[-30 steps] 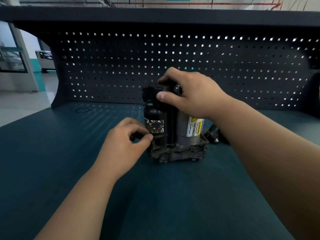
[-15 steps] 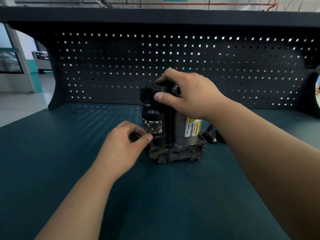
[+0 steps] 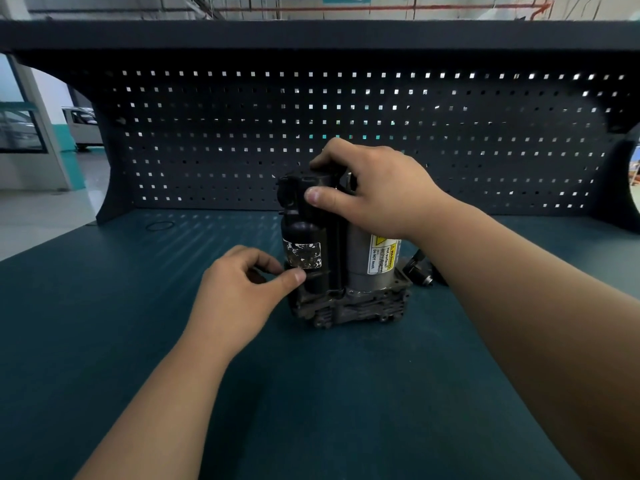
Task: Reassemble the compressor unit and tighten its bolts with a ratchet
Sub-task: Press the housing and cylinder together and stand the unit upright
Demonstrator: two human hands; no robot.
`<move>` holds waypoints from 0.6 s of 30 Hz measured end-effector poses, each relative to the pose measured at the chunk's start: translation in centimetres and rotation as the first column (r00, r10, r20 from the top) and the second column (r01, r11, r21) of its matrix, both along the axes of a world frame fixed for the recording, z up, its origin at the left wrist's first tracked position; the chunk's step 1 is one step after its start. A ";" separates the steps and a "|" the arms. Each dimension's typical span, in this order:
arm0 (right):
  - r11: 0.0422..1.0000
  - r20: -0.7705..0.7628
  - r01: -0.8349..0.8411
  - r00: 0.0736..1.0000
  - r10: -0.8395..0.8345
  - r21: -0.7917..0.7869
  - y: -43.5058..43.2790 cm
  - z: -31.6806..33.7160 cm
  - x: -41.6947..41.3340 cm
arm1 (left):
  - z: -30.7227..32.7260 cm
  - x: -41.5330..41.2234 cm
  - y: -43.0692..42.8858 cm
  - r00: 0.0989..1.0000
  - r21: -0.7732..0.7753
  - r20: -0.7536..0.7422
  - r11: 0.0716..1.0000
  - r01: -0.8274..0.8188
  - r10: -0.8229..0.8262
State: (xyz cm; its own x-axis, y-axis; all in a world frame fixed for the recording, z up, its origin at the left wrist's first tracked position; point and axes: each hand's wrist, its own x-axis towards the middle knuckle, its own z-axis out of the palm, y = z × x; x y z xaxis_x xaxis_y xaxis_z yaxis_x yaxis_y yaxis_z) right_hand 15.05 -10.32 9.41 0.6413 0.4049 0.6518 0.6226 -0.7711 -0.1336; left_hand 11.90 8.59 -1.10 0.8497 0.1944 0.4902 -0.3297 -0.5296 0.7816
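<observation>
Compressor unit (image 3: 341, 271) upright at benchtop (image 3: 346, 393) middle

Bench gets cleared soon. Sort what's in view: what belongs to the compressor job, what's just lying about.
Job: black-and-grey metal compressor unit; right hand gripping its top; left hand pinching a small dark part at its side.
Lying about: thin black ring; small black cylindrical fittings beside the unit.

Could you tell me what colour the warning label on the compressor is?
The label is white with a yellow warning band and black print; the head view shows it.
</observation>
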 end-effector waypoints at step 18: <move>1.000 0.029 0.003 1.000 -0.003 -0.019 -0.1 -0.1 0.4 | -0.5 0.7 0.7 0.999 0.009 -0.038 1.000 0.014 -0.014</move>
